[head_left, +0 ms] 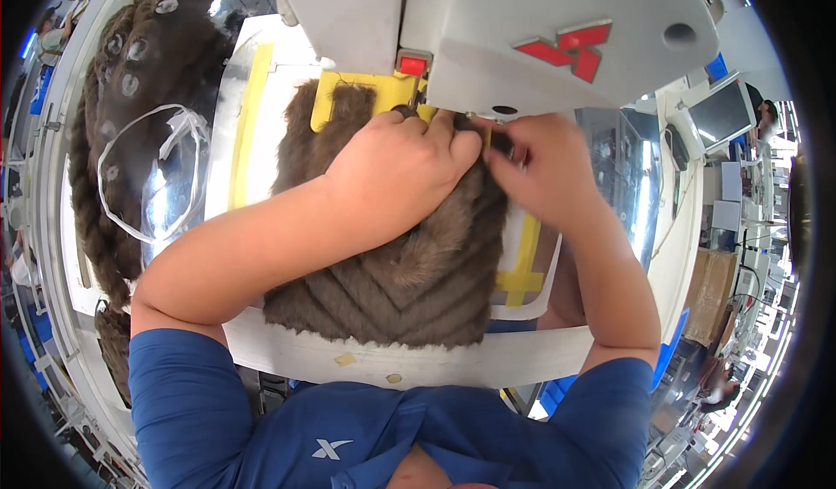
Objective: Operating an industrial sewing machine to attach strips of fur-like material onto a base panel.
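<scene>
A brown fur piece [392, 302] with V-shaped ridges lies on the white work surface, its upper end under a sewing machine head [488, 32]. My left hand [396, 162] rests on the fur with curled fingers, gripping it just below the machine head. Close by on the right, my right hand [544, 162] bends its thumb and fingers together at the fur's upper right edge. A small yellow strip [487, 138] shows by those fingertips; what they hold is unclear. Both sets of fingertips are partly hidden.
More brown fur [131, 80] is heaped at the left, under clear plastic with a white loop [104, 175]. Yellow tape [248, 132] marks the surface. A monitor [718, 114] and a cardboard box [710, 296] stand at the right. Other people are in the background.
</scene>
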Demonstrator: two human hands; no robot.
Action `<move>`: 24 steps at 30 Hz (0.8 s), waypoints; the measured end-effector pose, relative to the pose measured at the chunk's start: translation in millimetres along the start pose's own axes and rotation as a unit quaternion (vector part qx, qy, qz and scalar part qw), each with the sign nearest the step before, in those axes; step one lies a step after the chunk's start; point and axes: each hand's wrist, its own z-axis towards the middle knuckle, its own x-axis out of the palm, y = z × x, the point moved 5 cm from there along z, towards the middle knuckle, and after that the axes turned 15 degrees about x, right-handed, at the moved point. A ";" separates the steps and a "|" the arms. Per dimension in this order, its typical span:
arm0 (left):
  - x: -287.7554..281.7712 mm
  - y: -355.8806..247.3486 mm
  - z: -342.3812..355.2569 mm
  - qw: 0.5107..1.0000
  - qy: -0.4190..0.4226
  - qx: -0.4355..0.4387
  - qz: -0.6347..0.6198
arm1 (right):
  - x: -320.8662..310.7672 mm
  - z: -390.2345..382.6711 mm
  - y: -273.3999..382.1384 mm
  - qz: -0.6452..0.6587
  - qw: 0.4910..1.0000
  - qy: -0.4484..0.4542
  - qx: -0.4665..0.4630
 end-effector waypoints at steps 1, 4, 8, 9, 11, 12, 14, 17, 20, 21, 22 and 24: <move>0.1 -0.9 2.0 1.000 -0.016 -0.002 -0.009 | -2.8 -13.8 7.5 -0.025 0.995 -0.011 -0.101; -2.4 -1.6 4.8 1.000 -0.023 0.002 -0.020 | 8.5 -23.0 3.6 -0.025 0.989 -0.029 -0.143; -5.4 -1.0 2.9 0.999 -0.033 -0.003 -0.021 | 16.5 -23.8 3.2 -0.104 0.979 -0.063 -0.167; -5.4 -0.7 1.1 0.999 -0.029 0.002 -0.021 | 19.3 -23.3 3.9 -0.100 0.979 -0.065 -0.163; -3.0 2.4 2.8 0.999 -0.022 -0.008 -0.033 | 19.2 -20.5 3.4 -0.098 0.977 -0.081 -0.171; -2.7 3.1 3.3 0.999 -0.023 -0.005 -0.033 | 18.9 -19.7 3.3 -0.099 0.977 -0.083 -0.168; -3.3 5.1 2.9 0.998 -0.019 -0.009 -0.054 | 20.4 -18.2 3.6 -0.110 0.979 -0.064 -0.158; -7.5 7.4 3.9 0.996 -0.075 0.028 -0.047 | 19.5 -20.1 5.7 -0.112 0.977 -0.090 -0.160; -9.4 11.3 2.0 0.994 -0.077 0.038 -0.060 | 16.4 -18.7 5.6 -0.110 0.979 -0.071 -0.154; -9.9 11.9 1.4 0.995 -0.075 0.040 -0.060 | 17.1 -19.1 5.6 -0.108 0.980 -0.072 -0.152; -10.4 12.3 1.8 0.995 -0.071 0.042 -0.055 | 16.9 -19.3 5.3 -0.109 0.979 -0.078 -0.154; -11.7 12.7 2.4 0.995 -0.067 0.045 -0.051 | 16.8 -18.7 5.7 -0.110 0.978 -0.085 -0.155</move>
